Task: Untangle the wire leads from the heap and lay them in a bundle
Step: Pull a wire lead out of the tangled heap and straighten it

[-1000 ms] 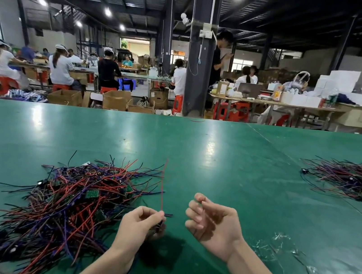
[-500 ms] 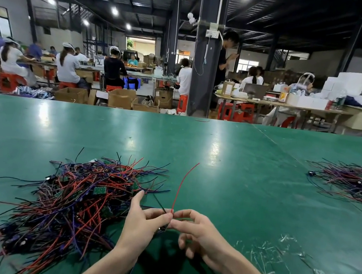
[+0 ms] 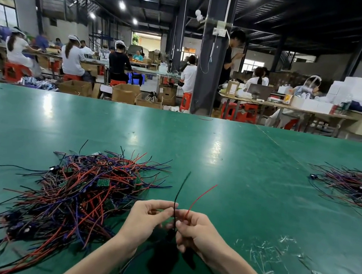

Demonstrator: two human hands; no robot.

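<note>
Bench (image 3: pixel 219 157): green top, glossy, lamp glare seen on it.

Heap (image 3: pixel 85 193): tangled red, black and blue/purple leads w/ small green boards mixed in, spread over the near-left part of the bench. Loose ends run out toward the near-left corner.

L hand (image 3: pixel 147 218): held just right of the heap, near the middle of the near edge, raised off the surface. Fingers curled, and a black lead (image 3: pixel 179 191) is pinched at thumb and fingertip. The lead stands nearly upright above the hands, and its lower run passes down btwn both hands.

R hand (image 3: pixel 198 232): close beside the L, fingertips almost touching. Fingers curled, and a red lead (image 3: pixel 201 198) is pinched, which slants up and to the right. The two leads diverge in a V above the hands. Whether they join below can't be told; a dark bit is seen there, blurred.

Second pile (image 3: pixel 361 186): purple/black/red leads laid roughly parallel at the right edge, well apart from the heap.

Clear scraps (image 3: pixel 271 250): scattered right of the R forearm.
</note>
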